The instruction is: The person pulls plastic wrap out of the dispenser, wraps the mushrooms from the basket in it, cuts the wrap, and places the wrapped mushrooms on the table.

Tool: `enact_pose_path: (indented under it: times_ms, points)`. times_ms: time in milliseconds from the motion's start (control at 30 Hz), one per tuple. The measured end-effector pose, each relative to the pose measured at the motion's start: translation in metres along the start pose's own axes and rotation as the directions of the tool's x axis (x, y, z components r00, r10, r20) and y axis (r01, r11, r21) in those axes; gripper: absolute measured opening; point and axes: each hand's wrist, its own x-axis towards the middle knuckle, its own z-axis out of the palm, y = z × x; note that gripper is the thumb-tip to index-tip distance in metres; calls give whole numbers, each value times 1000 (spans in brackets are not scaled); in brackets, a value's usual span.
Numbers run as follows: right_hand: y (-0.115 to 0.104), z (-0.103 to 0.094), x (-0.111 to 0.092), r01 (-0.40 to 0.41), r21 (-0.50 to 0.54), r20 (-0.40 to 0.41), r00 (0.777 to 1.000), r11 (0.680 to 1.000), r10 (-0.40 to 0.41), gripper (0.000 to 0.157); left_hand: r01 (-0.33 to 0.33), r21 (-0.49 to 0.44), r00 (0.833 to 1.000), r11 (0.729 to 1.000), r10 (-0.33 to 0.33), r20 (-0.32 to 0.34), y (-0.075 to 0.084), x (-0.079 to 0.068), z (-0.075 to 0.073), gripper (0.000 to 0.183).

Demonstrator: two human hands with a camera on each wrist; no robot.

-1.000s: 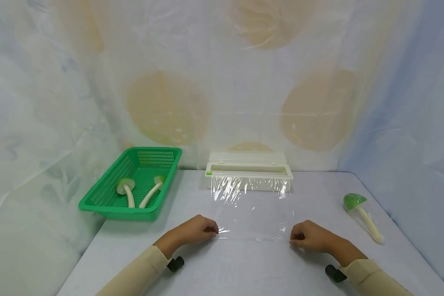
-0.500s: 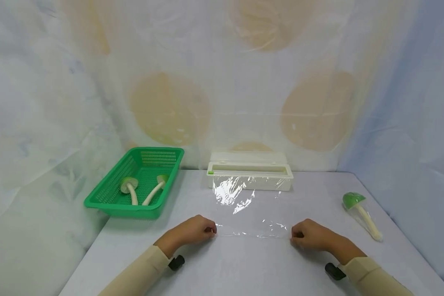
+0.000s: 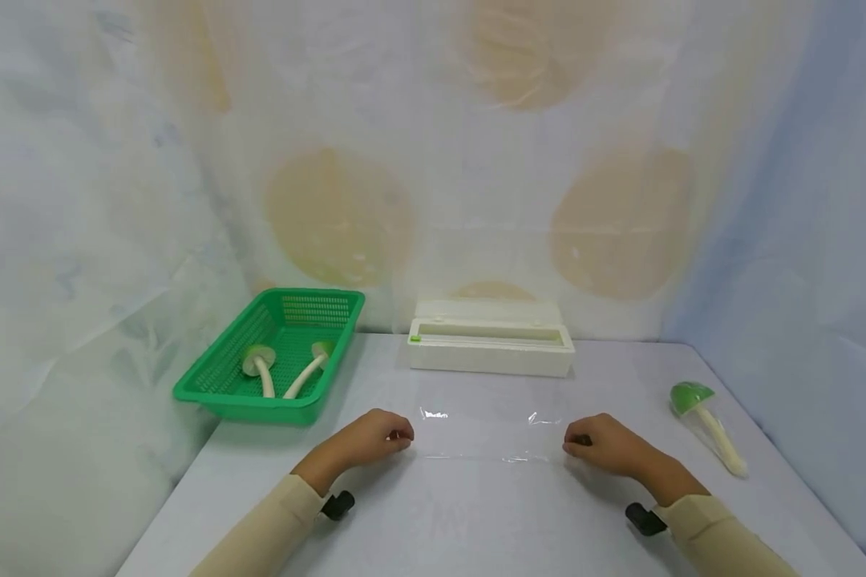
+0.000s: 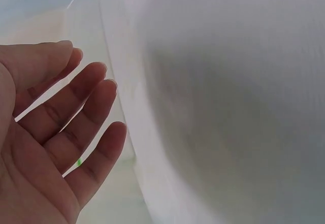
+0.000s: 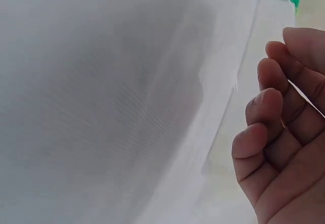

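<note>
A transparent sheet of cling film (image 3: pixel 487 437) stretches between both hands, its near edge a thin bright line over the table. My left hand (image 3: pixel 371 439) pinches its left near corner between thumb and index finger; in the left wrist view the other fingers (image 4: pixel 96 104) are loosely bent. At the right near corner, my right hand (image 3: pixel 609 445) pinches the film the same way, with thumb and index finger meeting in the right wrist view. Beyond the film stands a white cling film dispenser (image 3: pixel 489 359) with its lid raised and a green slider (image 3: pixel 415 338) at its left end.
A green basket (image 3: pixel 260 410) on the left holds two toy mushrooms (image 3: pixel 261 361) with green caps. One more mushroom (image 3: pixel 714 433), wrapped in film, lies on the white table (image 3: pixel 476 521) at the right. Printed curtains (image 3: pixel 476 160) enclose the back and sides.
Bright film glints that ran up to the dispenser are gone from its front; the visible film now lies nearer the hands. Both hands keep their pinch and have shifted slightly.
</note>
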Motion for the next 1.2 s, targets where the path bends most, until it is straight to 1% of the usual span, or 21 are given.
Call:
enact_pose_path:
  times_ms: [100, 233, 300, 400, 467, 533, 600, 667, 733, 767, 800, 867, 967, 1033, 1100, 1200]
  points:
    - [3, -2, 3, -15, 12, -25, 1000, 1000, 15, 5, -1, -3, 1000, 1000, 1, -15, -4, -2, -5, 6]
    - [8, -6, 10, -49, 37, -57, 997, 998, 51, 10, 4, 18, 1000, 1000, -3, -30, -8, -1, -13, 8]
    - [11, -9, 15, -69, 48, -71, 995, 996, 72, 13, 11, 39, 999, 999, -10, -38, -9, 0, -20, 9]
    - [16, -15, 21, -98, 83, -104, 989, 992, 106, 18, 3, 68, 998, 998, 1, -63, -10, 0, -32, 10]
    - [21, -18, 26, -122, 108, -125, 983, 987, 135, 21, -7, 73, 996, 997, 14, -86, -10, -2, -43, 9]
    - [26, -22, 30, -144, 133, -152, 975, 981, 164, 24, -18, 43, 994, 999, 22, -109, -10, -5, -56, 9]
    - [31, -27, 35, -159, 151, -174, 967, 976, 184, 28, 9, 15, 991, 1000, -7, -132, -10, -9, -72, 10]
    - [36, -31, 41, -171, 169, -210, 956, 971, 205, 30, 41, -3, 987, 999, -41, -156, -13, -14, -87, 12]
    - [40, -35, 47, -169, 180, -254, 944, 969, 212, 33, 91, 4, 982, 996, -89, -167, -17, -20, -103, 16]
    - [41, -36, 51, -168, 209, -274, 936, 963, 222, 35, 116, 13, 980, 993, -113, -164, -20, -24, -110, 17]
    - [42, -36, 55, -165, 248, -293, 926, 954, 237, 37, 136, 27, 979, 990, -130, -158, -24, -28, -117, 19]
    - [45, -38, 64, -155, 343, -334, 902, 927, 274, 40, 177, 44, 977, 983, -169, -133, -32, -34, -132, 21]
    - [49, -39, 76, -132, 499, -360, 868, 857, 343, 40, 239, 48, 968, 970, -234, -90, -45, -42, -152, 24]
    - [50, -39, 85, -134, 552, -363, 850, 823, 382, 39, 280, 51, 959, 959, -276, -70, -56, -46, -164, 26]
    - [52, -38, 92, -140, 576, -361, 841, 805, 404, 40, 318, 49, 947, 947, -315, -62, -66, -49, -173, 29]
    - [56, -34, 101, -140, 592, -361, 834, 793, 417, 42, 374, 45, 927, 926, -371, -56, -79, -54, -183, 32]
